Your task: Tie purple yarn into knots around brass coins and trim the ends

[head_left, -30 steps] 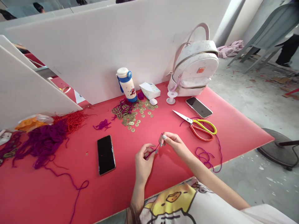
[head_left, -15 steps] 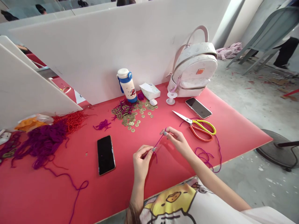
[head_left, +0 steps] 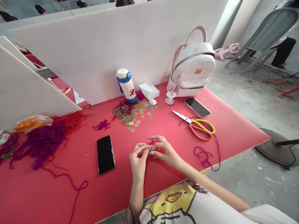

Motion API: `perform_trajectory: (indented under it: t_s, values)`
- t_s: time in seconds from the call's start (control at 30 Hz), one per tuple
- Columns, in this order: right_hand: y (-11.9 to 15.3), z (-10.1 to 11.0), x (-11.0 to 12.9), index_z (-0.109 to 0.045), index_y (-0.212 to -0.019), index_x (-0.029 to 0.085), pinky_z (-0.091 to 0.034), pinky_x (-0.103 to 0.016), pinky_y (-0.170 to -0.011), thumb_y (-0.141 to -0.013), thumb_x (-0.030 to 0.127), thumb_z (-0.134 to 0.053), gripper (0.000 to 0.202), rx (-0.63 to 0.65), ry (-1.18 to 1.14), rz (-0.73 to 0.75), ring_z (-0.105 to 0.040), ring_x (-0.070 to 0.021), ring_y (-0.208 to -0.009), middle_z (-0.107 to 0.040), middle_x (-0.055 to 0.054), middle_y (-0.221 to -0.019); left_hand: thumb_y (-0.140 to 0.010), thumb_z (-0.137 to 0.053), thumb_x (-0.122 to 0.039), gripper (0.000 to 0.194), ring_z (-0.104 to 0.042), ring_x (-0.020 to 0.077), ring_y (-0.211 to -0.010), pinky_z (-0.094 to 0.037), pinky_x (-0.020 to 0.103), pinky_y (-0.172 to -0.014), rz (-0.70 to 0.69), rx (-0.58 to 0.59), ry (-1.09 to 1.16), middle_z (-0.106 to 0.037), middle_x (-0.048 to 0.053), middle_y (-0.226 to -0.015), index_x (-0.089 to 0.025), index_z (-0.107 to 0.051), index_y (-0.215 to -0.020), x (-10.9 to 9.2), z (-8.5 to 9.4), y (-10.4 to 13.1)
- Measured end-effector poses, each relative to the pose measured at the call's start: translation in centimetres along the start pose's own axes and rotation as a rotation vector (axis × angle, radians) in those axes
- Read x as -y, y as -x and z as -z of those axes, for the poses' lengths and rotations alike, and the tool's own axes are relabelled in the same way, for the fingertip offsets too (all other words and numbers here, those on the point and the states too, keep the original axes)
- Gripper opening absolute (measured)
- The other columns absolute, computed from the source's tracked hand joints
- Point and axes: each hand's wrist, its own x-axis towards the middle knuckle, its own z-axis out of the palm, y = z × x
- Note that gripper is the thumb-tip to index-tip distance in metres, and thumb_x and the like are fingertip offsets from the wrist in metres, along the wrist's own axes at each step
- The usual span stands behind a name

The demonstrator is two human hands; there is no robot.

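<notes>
Near the table's front edge, my left hand [head_left: 139, 157] pinches a thin purple yarn [head_left: 152, 142] between thumb and forefinger. Close against it on the right is my right hand [head_left: 163, 151], its fingers bent around the same yarn and the thumb a little apart from them. A short bit of yarn shows between the two hands; the fingers hide the rest. To the right lie scissors [head_left: 196, 124] with one yellow and one red handle, next to a loose length of purple yarn [head_left: 204, 157]. A black phone [head_left: 106, 155] rests left of my hands.
Brass coins [head_left: 130, 119] are spread before a white-and-blue bottle [head_left: 127, 87]. Farther right are a tissue pack [head_left: 149, 91], a white spool [head_left: 170, 97], a second phone [head_left: 197, 107] and a white backpack [head_left: 192, 71]. A purple yarn heap [head_left: 46, 141] lies left. White panels [head_left: 93, 56] border the back.
My right hand has moved left and slightly down, from holding the yarn stretched out to beside my left hand. The left hand keeps its pinch and has barely moved.
</notes>
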Motion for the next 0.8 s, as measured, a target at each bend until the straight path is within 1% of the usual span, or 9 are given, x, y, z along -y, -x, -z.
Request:
perform_trajectory:
  t_s: [0.13, 0.2, 0.3, 0.37, 0.43, 0.5, 0.6, 0.7, 0.8]
  values:
    - [0.1, 0.8, 0.7, -0.067, -0.087, 0.022, -0.044, -0.049, -0.105, -0.097, 0.024, -0.058, 0.013, 0.022, 0.025, 0.011, -0.051, -0.0276, -0.124, -0.059, -0.011, -0.129, -0.085, -0.07, -0.03, 0.013, -0.064, 0.0163, -0.07, -0.05, 0.024, -0.067, -0.185, -0.082, -0.284, -0.066, 0.003, -0.076, -0.021, -0.079, -0.083, -0.3, 0.1, 0.2]
    - [0.0, 1.5, 1.0, -0.065, -0.09, 0.023, -0.043, -0.049, -0.105, -0.098, 0.023, -0.053, 0.015, 0.032, 0.051, 0.019, -0.05, -0.0274, -0.125, -0.056, -0.011, -0.131, -0.086, -0.07, -0.027, 0.011, -0.063, 0.015, -0.066, -0.048, 0.023, -0.064, -0.258, -0.097, -0.442, -0.067, 0.002, -0.075, -0.023, -0.08, -0.084, -0.5, 0.1, 0.4]
    - [-0.4, 2.3, 1.0, -0.063, -0.09, 0.022, -0.045, -0.047, -0.103, -0.1, 0.024, -0.051, 0.016, 0.052, 0.061, 0.05, -0.051, -0.0272, -0.123, -0.055, -0.012, -0.13, -0.088, -0.068, -0.026, 0.013, -0.062, 0.0136, -0.062, -0.045, 0.023, -0.06, -0.344, 0.026, -0.552, -0.069, 0.002, -0.076, -0.025, -0.08, -0.083, -0.6, 0.1, 0.5]
    - [-0.8, 2.4, 0.7, -0.063, -0.089, 0.022, -0.045, -0.045, -0.101, -0.1, 0.026, -0.05, 0.017, 0.06, 0.056, 0.075, -0.052, -0.0266, -0.12, -0.056, -0.012, -0.127, -0.09, -0.066, -0.026, 0.015, -0.065, 0.0143, -0.065, -0.047, 0.023, -0.062, -0.41, 0.146, -0.519, -0.07, 0.003, -0.078, -0.025, -0.08, -0.083, -0.6, 0.1, 0.5]
    - [-1.2, 2.3, 0.3, -0.063, -0.087, 0.022, -0.045, -0.043, -0.101, -0.1, 0.029, -0.052, 0.018, 0.069, 0.025, 0.095, -0.054, -0.0257, -0.117, -0.058, -0.011, -0.121, -0.091, -0.065, -0.027, 0.017, -0.066, 0.0151, -0.067, -0.049, 0.024, -0.065, -0.463, 0.201, -0.456, -0.071, 0.004, -0.078, -0.025, -0.08, -0.084, -0.6, 0.1, 0.6]
    - [-1.5, 1.9, -0.1, -0.063, -0.085, 0.022, -0.046, -0.041, -0.099, -0.099, 0.034, -0.054, 0.02, 0.067, -0.041, 0.107, -0.057, -0.0245, -0.111, -0.061, -0.01, -0.111, -0.092, -0.065, -0.028, 0.017, -0.066, 0.0151, -0.067, -0.049, 0.024, -0.066, -0.488, 0.161, -0.423, -0.071, 0.004, -0.077, -0.026, -0.08, -0.084, -0.7, 0.2, 0.7]
    - [-1.5, 1.3, -0.6, -0.063, -0.084, 0.022, -0.049, -0.038, -0.091, -0.1, 0.04, -0.053, 0.026, 0.04, -0.111, 0.097, -0.06, -0.0229, -0.1, -0.062, -0.008, -0.098, -0.091, -0.065, -0.025, 0.016, -0.066, 0.0148, -0.066, -0.048, 0.023, -0.062, -0.483, 0.004, -0.389, -0.07, 0.004, -0.077, -0.025, -0.079, -0.085, -0.8, 0.2, 0.9]
    - [-1.2, 0.9, -0.7, -0.064, -0.085, 0.022, -0.049, -0.036, -0.087, -0.101, 0.04, -0.051, 0.027, 0.068, -0.071, 0.094, -0.06, -0.0217, -0.094, -0.063, -0.007, -0.094, -0.092, -0.063, -0.024, 0.016, -0.065, 0.0151, -0.068, -0.048, 0.023, -0.06, -0.448, -0.145, -0.361, -0.069, 0.004, -0.079, -0.023, -0.078, -0.086, -1.0, 0.2, 0.9]
    - [-1.1, 0.9, -0.4, -0.064, -0.085, 0.023, -0.049, -0.035, -0.086, -0.101, 0.039, -0.051, 0.026, 0.132, 0.02, 0.137, -0.059, -0.0216, -0.094, -0.065, -0.006, -0.096, -0.092, -0.064, -0.024, 0.015, -0.066, 0.0157, -0.071, -0.05, 0.023, -0.063, -0.424, -0.159, -0.339, -0.068, 0.004, -0.08, -0.022, -0.078, -0.087, -1.1, 0.2, 0.8]
